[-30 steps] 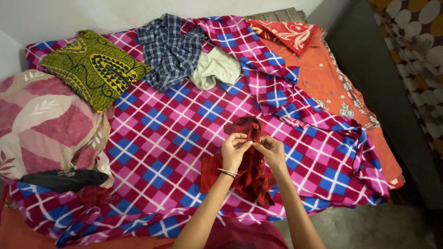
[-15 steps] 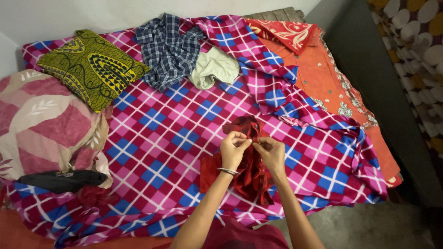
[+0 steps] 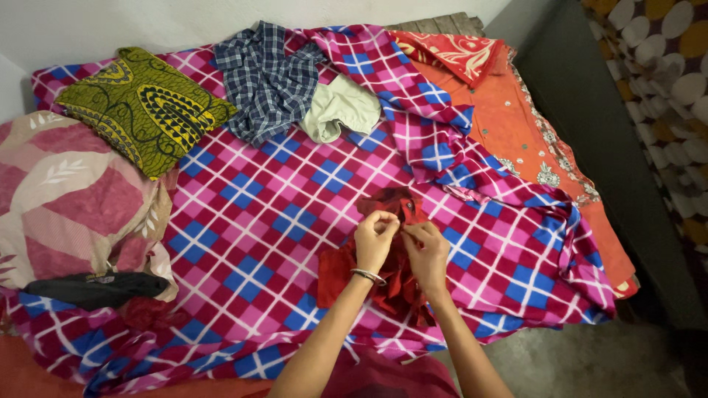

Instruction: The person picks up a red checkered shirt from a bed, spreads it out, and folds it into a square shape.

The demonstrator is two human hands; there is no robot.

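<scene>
Both my hands are pinched on the red shirt (image 3: 398,276), fingertips close together at its front edge just below the collar: left hand (image 3: 374,239), right hand (image 3: 426,249). Shirt lies bunched under them on the checked bedsheet (image 3: 251,214) of the bed. Risks, imo: fabric is crumpled, so I could pinch two layers and line things up wrong. Grip is fingertips only, so the edge could slip out. Lower part sits near the bed's edge toward me and might slide off if tugged.

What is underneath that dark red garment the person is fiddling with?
The dark red garment lies on a pink and blue checked sheet, held by the left hand and right hand. Anything beneath the sheet is covered.
</scene>
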